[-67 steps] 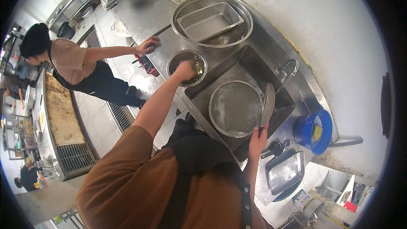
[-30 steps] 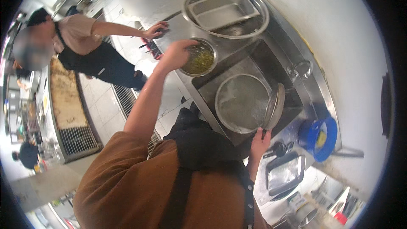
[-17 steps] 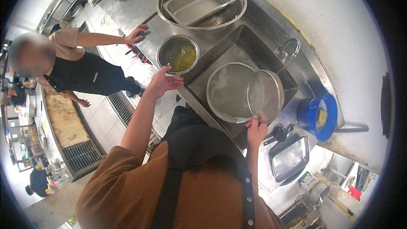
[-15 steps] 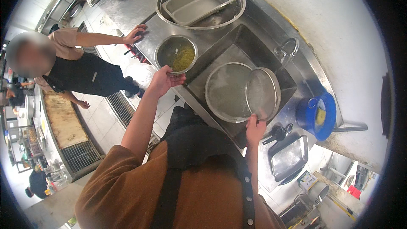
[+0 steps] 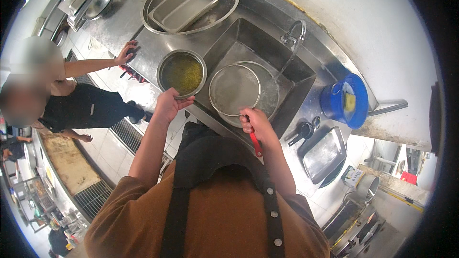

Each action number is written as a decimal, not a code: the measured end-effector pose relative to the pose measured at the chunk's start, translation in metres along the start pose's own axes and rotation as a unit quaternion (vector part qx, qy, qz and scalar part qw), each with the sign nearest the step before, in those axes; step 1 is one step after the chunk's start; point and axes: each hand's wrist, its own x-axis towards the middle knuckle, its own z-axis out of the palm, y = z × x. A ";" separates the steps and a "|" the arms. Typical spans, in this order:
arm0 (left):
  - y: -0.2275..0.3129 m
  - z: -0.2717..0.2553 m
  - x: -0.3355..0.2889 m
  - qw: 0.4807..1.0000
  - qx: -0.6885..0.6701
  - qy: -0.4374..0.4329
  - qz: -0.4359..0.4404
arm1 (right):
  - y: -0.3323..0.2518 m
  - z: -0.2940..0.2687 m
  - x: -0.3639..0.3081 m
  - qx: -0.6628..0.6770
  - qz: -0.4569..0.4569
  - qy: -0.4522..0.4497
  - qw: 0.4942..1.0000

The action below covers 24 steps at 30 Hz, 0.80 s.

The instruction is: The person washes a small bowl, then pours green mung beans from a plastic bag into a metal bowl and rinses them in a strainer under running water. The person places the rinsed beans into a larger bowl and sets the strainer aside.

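Observation:
My left hand [image 5: 172,107] grips the near rim of a round metal bowl [image 5: 165,60], thumb on top and fingers underneath. Small yellow-green grains [image 5: 186,77] lie in liquid inside it. The bowl is at the sink's left edge. In my right hand [image 5: 256,125] is the red handle of a round fine-mesh strainer [image 5: 234,88]. The strainer's mesh looks bare and covers much of a wide metal basin [image 5: 267,96] standing in the sink [image 5: 253,34]. Cloudy liquid shows in the basin's uncovered part.
A faucet [image 5: 295,31] rises behind the sink, with what looks like water falling from it. A large round tub [image 5: 148,16] holds a rectangular pan [image 5: 189,4]. To the right are a blue bucket [image 5: 334,105], a black ladle-like utensil [image 5: 302,133] and a tray [image 5: 325,155]. A co-worker's hand [image 5: 126,52] rests on the counter.
The strainer has moved left over the basin, from tilted at its right side to nearly flat, and its red handle now shows. A line like water now hangs below the faucet.

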 end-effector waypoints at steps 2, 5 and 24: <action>-0.002 0.009 -0.009 1.000 0.025 0.000 0.001 | 0.001 0.003 0.009 0.004 0.020 -0.009 1.000; 0.002 0.025 -0.021 0.999 0.046 0.004 0.008 | -0.003 0.013 0.017 -0.011 0.036 -0.013 0.999; 0.021 0.084 -0.044 0.983 0.133 -0.012 0.127 | -0.005 0.028 0.020 0.025 0.071 -0.071 0.995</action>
